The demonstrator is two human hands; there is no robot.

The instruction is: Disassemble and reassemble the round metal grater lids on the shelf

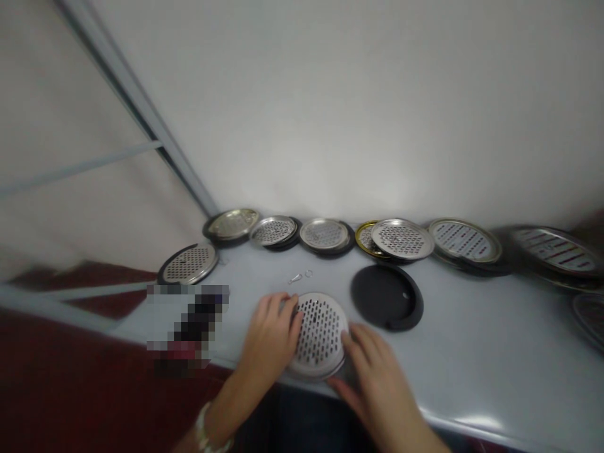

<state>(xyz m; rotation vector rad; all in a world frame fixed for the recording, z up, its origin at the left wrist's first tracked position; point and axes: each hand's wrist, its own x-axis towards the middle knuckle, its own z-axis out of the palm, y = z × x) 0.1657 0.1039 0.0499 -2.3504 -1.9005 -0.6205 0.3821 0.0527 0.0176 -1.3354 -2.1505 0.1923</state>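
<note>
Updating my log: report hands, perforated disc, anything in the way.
Left hand, right hand touching perforated metal disc. Disc at table's near edge. Black round tray close by, not blocking.

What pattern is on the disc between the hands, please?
Silver disc, rows of short dark marks; head view.

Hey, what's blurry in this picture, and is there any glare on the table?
Head view: soft overall, though holes in the perforated disc show; right hand hazy-edged; striped disc at far right more smeared. Same view: bright glare on the table near its front edge, lower right; pixelated patch at left hides detail.
</note>
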